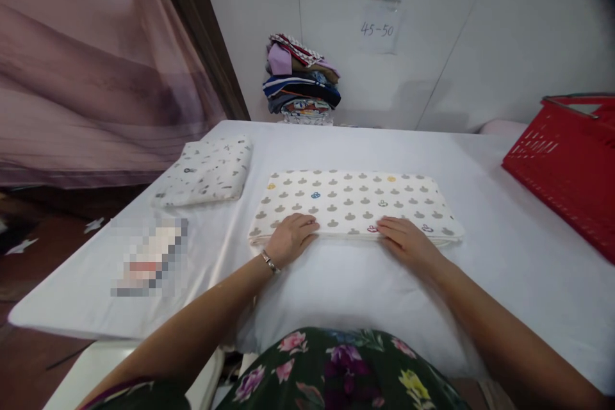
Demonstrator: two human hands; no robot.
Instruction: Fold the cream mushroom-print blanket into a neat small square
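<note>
A folded cream cloth printed with small grey shapes lies flat in the middle of the white table. My left hand rests on the cloth's near edge, left of centre, fingers curled down onto the fabric, a bracelet at the wrist. My right hand lies on the same near edge further right, fingers stretched flat and pointing left. Neither hand lifts the cloth.
A second folded patterned cloth lies at the table's left. A stack of folded clothes stands against the back wall. A red plastic basket sits at the right edge. Paper notes hang on the wall.
</note>
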